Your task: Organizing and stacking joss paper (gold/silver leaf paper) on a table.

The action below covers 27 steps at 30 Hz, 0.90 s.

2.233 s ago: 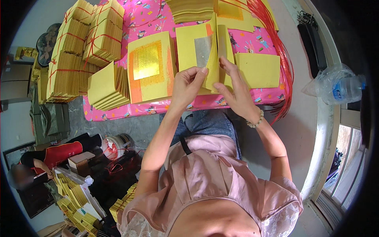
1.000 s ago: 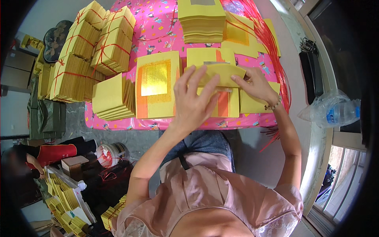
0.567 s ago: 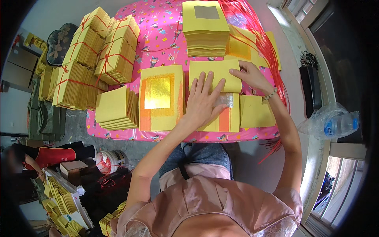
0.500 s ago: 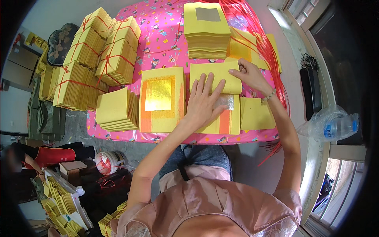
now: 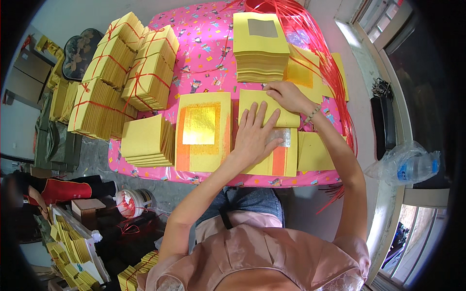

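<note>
A sheet of yellow joss paper (image 5: 247,114), folded over, lies on another sheet whose silver foil (image 5: 281,137) and orange band show below the fold. My left hand (image 5: 257,132) rests flat on it with fingers spread. At the fold's far edge, my right hand (image 5: 290,97) is closed, its curled fingers against the paper; whatever they may grip is hidden. To the left lies an unfolded sheet (image 5: 221,111) with a gold foil square. Folded papers (image 5: 145,136) form a small pile further left. Another yellow paper (image 5: 315,155) lies right of my work.
A tall paper stack (image 5: 262,63) stands behind my hands. Bundles tied with red string (image 5: 102,63) fill the table's left. Red strips (image 5: 335,68) hang over the right side of the pink tablecloth (image 5: 208,53). A plastic bottle (image 5: 415,169) lies far right. Another person (image 5: 36,194) works lower left.
My right hand has slid left along the fold's far edge, its fingers now more curled. My left hand stays flat on the paper. The whole view has shifted slightly.
</note>
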Each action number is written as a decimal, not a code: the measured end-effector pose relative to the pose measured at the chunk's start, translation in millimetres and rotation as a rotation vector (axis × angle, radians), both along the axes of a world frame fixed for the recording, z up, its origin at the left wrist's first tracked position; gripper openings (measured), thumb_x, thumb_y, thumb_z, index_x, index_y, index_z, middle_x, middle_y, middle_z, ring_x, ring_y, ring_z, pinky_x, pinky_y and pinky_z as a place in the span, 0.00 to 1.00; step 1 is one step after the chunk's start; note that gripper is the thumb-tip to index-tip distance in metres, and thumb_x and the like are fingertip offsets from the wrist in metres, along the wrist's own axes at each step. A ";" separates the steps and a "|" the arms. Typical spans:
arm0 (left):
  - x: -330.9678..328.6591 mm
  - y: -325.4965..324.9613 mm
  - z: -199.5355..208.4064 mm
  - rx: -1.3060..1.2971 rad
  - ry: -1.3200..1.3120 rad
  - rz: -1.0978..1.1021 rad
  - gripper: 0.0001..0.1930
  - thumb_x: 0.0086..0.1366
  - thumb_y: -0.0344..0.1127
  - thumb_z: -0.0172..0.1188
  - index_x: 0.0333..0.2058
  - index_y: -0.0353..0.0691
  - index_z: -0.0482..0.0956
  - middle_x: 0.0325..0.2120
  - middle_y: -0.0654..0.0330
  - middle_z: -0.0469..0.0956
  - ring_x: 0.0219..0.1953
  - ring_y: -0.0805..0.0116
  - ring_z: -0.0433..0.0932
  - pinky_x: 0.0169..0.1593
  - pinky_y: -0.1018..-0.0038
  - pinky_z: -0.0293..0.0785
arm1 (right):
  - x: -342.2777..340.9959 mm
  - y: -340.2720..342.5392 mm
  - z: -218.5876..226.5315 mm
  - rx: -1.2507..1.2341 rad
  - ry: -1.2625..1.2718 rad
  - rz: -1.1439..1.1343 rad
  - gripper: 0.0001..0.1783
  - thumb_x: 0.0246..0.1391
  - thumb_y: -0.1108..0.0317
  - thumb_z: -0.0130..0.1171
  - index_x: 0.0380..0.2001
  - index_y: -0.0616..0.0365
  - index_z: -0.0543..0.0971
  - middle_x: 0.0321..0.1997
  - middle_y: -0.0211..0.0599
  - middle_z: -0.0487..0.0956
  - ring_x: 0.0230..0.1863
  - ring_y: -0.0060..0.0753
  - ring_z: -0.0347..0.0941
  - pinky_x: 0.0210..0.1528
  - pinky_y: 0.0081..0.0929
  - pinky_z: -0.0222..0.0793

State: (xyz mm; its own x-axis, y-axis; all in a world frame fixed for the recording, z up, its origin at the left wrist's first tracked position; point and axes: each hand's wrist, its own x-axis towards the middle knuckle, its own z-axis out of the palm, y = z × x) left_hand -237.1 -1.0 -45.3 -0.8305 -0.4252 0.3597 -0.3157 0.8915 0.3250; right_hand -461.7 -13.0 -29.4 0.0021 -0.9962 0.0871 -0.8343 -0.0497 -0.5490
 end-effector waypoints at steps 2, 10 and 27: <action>0.7 0.4 -0.5 -0.004 0.001 0.012 0.40 0.62 0.56 0.60 0.68 0.46 0.60 0.67 0.42 0.57 0.68 0.36 0.54 0.69 0.44 0.49 | 3.4 -0.4 1.7 0.030 -0.006 -0.012 0.13 0.63 0.65 0.54 0.45 0.61 0.79 0.42 0.47 0.82 0.44 0.48 0.79 0.48 0.37 0.73; 0.3 -0.2 -1.7 -0.031 -0.010 0.003 0.37 0.64 0.56 0.57 0.68 0.49 0.61 0.67 0.48 0.60 0.67 0.36 0.55 0.68 0.44 0.51 | 2.8 0.0 -3.2 -0.023 -0.035 -0.004 0.12 0.61 0.67 0.55 0.43 0.63 0.79 0.41 0.47 0.81 0.43 0.47 0.78 0.47 0.37 0.72; 1.1 -0.7 -7.8 0.025 -0.017 -0.025 0.32 0.65 0.55 0.57 0.65 0.50 0.67 0.67 0.47 0.60 0.69 0.32 0.52 0.68 0.41 0.51 | 68.1 108.9 21.7 -0.153 0.465 -0.074 0.28 0.59 0.61 0.57 0.59 0.64 0.70 0.59 0.45 0.74 0.62 0.48 0.67 0.66 0.51 0.58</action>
